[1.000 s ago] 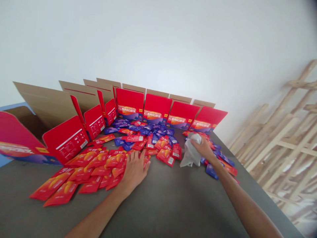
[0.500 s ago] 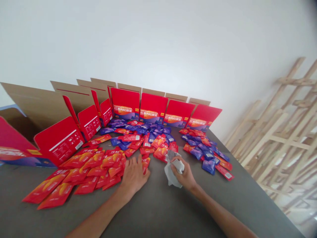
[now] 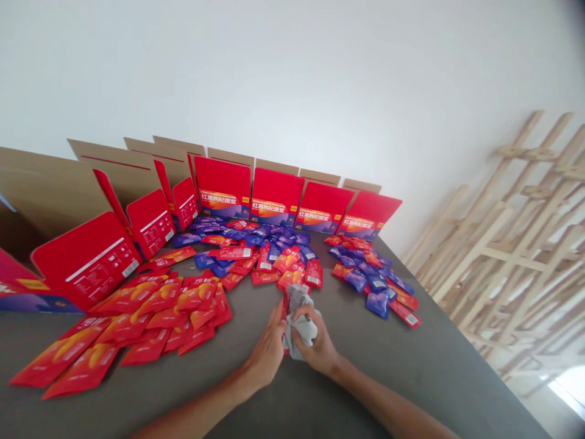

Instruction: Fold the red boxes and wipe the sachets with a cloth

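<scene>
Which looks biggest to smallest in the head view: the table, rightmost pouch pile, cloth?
1. Table
2. Rightmost pouch pile
3. Cloth, partly covered by the right hand; full size hidden

The cloth (image 3: 300,297) is pale grey, soft and crumpled, bunched in the right hand (image 3: 319,349), with one end spreading past the fingers on the far side and a loose fold on the near side. It lies against the pouch (image 3: 286,303), covering most of it. The pouch is red and held in the left hand (image 3: 269,349); only a narrow strip shows along the cloth's left edge, so its exact tilt is hard to tell.
</scene>
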Demonstrator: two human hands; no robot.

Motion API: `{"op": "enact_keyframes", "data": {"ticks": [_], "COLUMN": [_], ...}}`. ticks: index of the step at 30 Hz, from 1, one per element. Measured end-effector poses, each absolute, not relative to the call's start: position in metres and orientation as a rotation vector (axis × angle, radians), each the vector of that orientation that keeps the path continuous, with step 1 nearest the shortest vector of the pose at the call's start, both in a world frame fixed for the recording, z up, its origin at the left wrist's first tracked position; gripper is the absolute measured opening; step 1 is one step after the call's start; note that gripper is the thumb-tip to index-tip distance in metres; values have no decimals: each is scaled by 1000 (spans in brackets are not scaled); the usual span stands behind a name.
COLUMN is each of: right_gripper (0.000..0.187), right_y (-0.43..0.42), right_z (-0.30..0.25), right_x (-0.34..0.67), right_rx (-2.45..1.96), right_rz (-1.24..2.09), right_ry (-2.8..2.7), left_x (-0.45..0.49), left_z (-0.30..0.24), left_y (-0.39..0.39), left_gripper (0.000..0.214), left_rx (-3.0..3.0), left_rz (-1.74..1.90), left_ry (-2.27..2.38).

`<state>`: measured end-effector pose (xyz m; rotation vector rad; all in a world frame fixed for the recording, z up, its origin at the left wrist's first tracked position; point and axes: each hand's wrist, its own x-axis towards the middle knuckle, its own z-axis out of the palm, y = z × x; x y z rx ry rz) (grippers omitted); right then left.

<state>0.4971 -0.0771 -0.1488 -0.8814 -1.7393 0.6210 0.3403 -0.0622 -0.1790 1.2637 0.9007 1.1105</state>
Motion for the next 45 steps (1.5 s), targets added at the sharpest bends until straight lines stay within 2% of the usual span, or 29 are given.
{"op": "enact_keyframes", "data": {"ticks": [7,15,19,22,24,27,29,31,36,45], "right_gripper": [39,21,9,14,18,18,16,17,30,34], "right_y": [-83,-75,-65,-61,-61,-65,-69,-73,-81,-84], "right_z": [-159,-149,-142,-140,-140,-140,-141,-142,-144,-143], "right_x": [497,504,516,525,530,532,532,529,521,511], "right_rx": [-816,-872,-961,-1009,-1014,-992,-968,-940,-859,-848], "right_rz": [638,464,437,421,387,332,298,246,296,470], "right_ry": [-2044,-1653,-1437,-1315,-1289,-1291,-1350,-1474,-1969,-2398], "left_x": [332,333,342,347,348,346,344,345,350,339], "left_z": [-167,-152,-149,-143,-138,-134,-134,-137,-148,-142], "left_y": [-50,-73,-77,-78,-77,-71,-67,-64,-67,-57], "left_gripper": [64,62,75,90,84,57,45,43,56,63], "left_rx": [1276,1644,1391,1037,858,669,573,518,672,633], "left_rz": [1232,941,891,868,899,950,990,1047,1055,1159], "left_ry": [965,815,645,525,502,577,610,573,508,627]}}
